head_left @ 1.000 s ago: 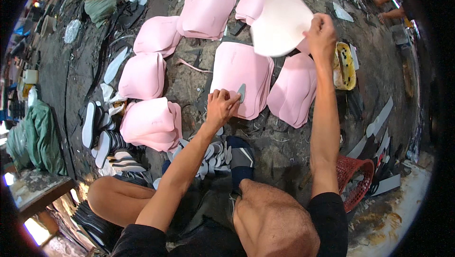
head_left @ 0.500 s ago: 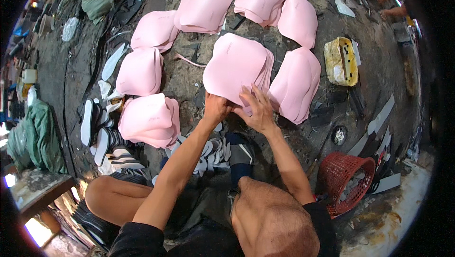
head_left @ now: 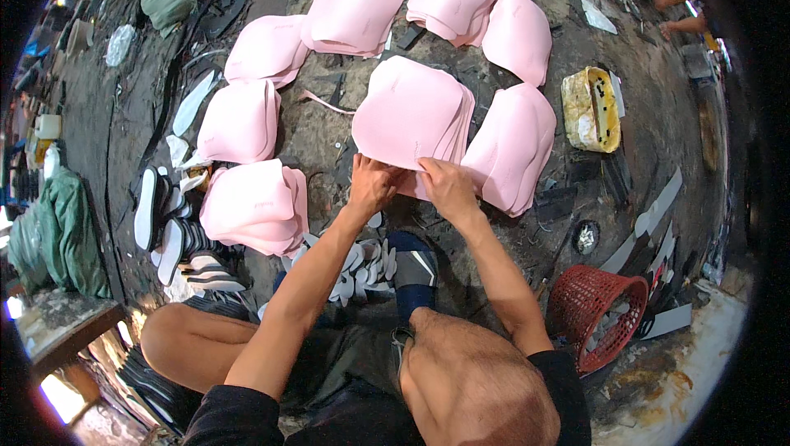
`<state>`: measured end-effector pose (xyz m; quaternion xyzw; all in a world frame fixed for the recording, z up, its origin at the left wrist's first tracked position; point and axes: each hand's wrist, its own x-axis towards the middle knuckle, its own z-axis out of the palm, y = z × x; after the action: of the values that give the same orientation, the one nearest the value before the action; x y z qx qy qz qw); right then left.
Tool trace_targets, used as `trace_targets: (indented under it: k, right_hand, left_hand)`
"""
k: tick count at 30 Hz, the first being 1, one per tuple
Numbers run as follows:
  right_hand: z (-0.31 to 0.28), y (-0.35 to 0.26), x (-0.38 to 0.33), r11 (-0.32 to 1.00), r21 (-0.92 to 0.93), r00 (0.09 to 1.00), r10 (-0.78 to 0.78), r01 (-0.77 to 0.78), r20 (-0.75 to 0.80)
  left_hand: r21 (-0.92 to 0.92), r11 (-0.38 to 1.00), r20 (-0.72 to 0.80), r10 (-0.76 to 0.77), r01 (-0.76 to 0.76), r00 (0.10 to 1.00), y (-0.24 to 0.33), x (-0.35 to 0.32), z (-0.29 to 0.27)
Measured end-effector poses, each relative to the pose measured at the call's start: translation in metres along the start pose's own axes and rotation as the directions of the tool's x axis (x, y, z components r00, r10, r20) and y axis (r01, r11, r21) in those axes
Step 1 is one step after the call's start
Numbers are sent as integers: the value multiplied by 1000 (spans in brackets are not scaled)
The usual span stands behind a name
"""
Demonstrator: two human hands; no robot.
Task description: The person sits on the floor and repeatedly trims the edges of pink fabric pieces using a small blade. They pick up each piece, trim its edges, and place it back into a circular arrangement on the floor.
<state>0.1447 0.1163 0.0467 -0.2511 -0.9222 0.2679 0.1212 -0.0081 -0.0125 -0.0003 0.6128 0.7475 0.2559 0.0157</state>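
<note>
A fanned stack of smooth pink cut sheets (head_left: 411, 113) lies in front of me, its top sheet lifted a little at the near edge. My right hand (head_left: 448, 189) pinches that edge near its right corner, thumb and fingers closed. Beside it, my left hand (head_left: 373, 185) is closed at the stack's near-left edge, its fingertips partly hidden under the sheet. Further stacks of the same pink sheets curve around this one: the closest is on the right (head_left: 514, 150), another at the near left (head_left: 255, 207).
A yellow tub (head_left: 592, 109) stands to the right. Nearer me is a red perforated basket (head_left: 597, 314), tipped on its side with scraps in it. Shoe soles (head_left: 173, 232) pile up at the left, with small white pieces (head_left: 362, 269) by my foot. A green sack (head_left: 74, 232) is far left.
My right hand has gone from spread fingers resting on the top sheet to pinching its near edge. That edge now bends up slightly. My left hand stays at the near-left edge.
</note>
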Motion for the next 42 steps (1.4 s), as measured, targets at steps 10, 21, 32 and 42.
trace_targets:
  k: [10,21,32,42]
  right_hand:
    - [-7,12,28,983,131,990,116,-126,86]
    - [-6,-24,-4,960,-270,995,-55,76,84]
    - [-162,-33,54,962,268,997,-69,55,41]
    - [22,28,49,707,549,638,681,-446,-358]
  left_hand:
    - [4,996,-170,-87,89,982,40,-20,6]
    - [-946,-245,294,-926,214,237,42,22,-14]
    - [-696,700,-463,-608,161,645,41,49,-172]
    - [-99,687,104,-712,720,694,44,-86,-19]
